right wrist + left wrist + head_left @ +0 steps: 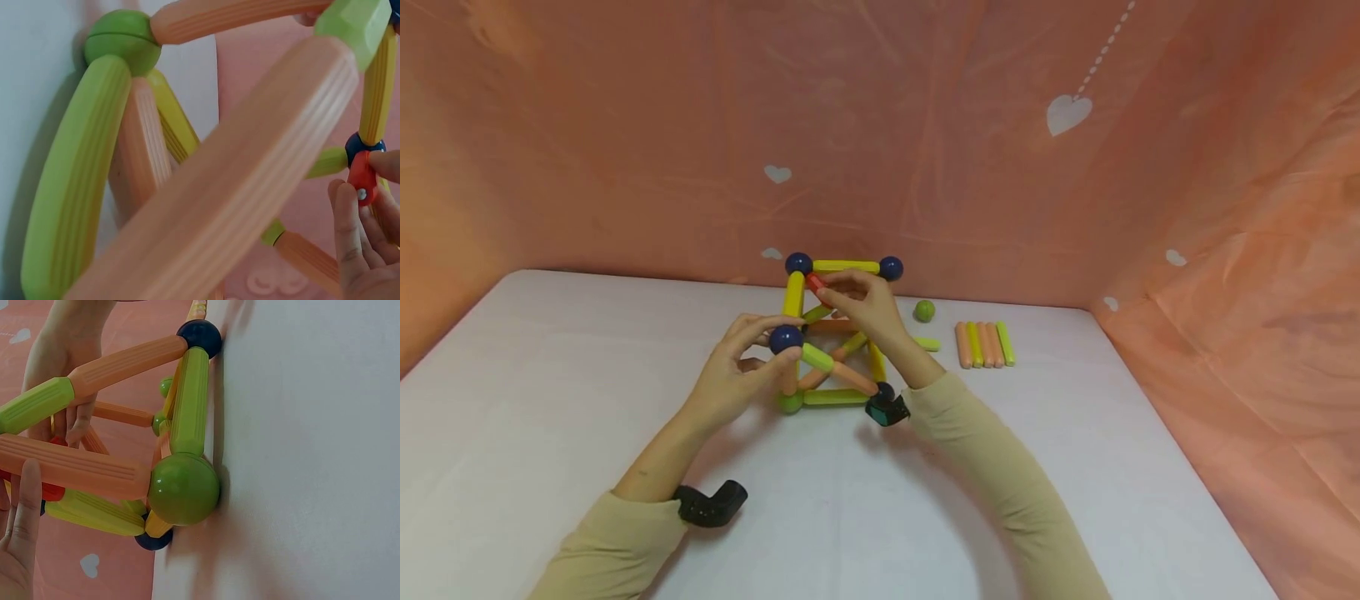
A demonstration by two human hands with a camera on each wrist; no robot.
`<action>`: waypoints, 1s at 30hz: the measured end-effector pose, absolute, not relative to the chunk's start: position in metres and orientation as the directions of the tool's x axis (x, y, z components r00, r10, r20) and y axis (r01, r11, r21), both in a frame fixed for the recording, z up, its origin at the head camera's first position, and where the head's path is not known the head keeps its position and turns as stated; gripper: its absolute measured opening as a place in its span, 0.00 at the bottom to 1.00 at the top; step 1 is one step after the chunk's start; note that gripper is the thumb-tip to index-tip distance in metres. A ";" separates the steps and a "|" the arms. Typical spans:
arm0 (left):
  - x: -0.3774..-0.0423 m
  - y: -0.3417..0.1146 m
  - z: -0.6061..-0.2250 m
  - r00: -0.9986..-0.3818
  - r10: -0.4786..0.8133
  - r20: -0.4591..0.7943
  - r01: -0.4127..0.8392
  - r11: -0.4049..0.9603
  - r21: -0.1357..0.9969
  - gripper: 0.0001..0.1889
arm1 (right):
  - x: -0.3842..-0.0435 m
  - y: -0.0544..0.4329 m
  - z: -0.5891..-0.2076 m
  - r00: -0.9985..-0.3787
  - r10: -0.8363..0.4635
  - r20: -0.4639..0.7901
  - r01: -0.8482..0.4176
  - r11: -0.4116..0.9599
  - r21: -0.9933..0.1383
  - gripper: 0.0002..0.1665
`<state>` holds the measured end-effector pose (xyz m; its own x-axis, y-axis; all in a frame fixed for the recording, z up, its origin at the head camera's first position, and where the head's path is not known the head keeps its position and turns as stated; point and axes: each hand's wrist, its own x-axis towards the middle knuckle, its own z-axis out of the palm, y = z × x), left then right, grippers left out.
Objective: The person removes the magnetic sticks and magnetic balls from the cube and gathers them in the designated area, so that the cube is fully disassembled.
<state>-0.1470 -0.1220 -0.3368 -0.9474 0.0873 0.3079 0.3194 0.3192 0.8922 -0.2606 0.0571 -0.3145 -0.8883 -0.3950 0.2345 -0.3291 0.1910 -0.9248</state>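
A frame of coloured rods and balls stands mid-table. My left hand (730, 367) holds the blue ball (786, 340) at its near upper left corner, fingers over the top and thumb below. Between thumb and fingers, my right hand (872, 308) pinches a short red rod (815, 284), one end up against the far left blue ball (799, 264). A small metal tip shows on the red rod (361, 178) in the right wrist view. From the left-held ball, a light green rod (817, 358) joined to an orange rod (855, 379) slopes down. A green ball (185, 489) forms the near lower corner.
Several orange, yellow and green rods (985, 344) lie in a row right of the frame. A loose green ball (924, 311) sits beyond my right wrist. An orange curtain (925, 150) with white hearts hangs behind the white table (835, 517).
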 end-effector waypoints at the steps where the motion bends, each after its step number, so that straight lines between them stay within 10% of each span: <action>1: -0.148 -0.122 -0.337 -0.947 0.087 0.308 0.319 0.318 0.893 0.19 | -0.260 0.057 -0.314 -0.884 -0.396 0.249 -0.346 0.195 -0.918 0.16; 19: -0.148 -0.118 -0.338 -0.938 0.083 0.337 0.345 0.324 0.881 0.19 | -0.249 0.065 -0.312 -0.819 -0.546 0.173 -0.414 0.356 -0.838 0.21; 30: -0.146 -0.123 -0.337 -0.933 0.069 0.353 0.353 0.363 0.862 0.19 | -0.245 0.099 -0.328 -0.905 -0.405 0.131 -0.283 0.343 -0.896 0.19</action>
